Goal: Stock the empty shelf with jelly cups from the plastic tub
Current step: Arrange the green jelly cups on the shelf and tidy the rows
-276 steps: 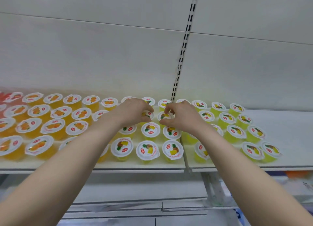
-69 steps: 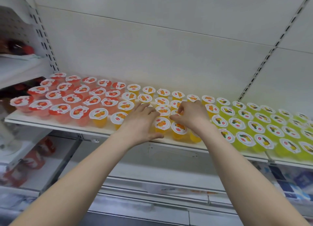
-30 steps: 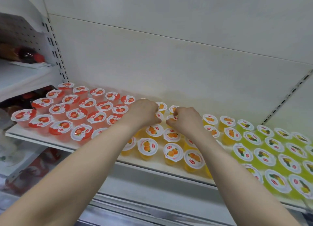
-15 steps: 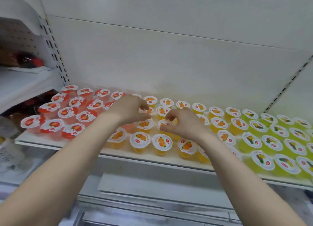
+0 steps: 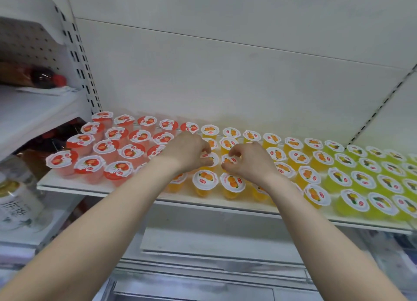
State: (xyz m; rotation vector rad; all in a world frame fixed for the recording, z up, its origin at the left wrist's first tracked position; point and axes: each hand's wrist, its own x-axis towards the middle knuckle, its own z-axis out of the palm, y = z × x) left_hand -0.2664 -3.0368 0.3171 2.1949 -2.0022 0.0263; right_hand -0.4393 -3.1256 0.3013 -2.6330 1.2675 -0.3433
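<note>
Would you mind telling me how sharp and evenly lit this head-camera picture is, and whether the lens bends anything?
Head view: soft, even light, no harsh shadows; orange jelly cups by the hands are fairly sharp; green jelly cups at the right edge smear; the shelf edge bows with wide-angle distortion.

Shop: slotted shelving uprights, shelf lined with jelly cups, neighbouring stocked shelves.

No wording reads clearly. At nine o'clock, a white can bears large dark brush-style characters, too blurred to make out. The jelly cups' lids carry small red oval logos, illegible.
</note>
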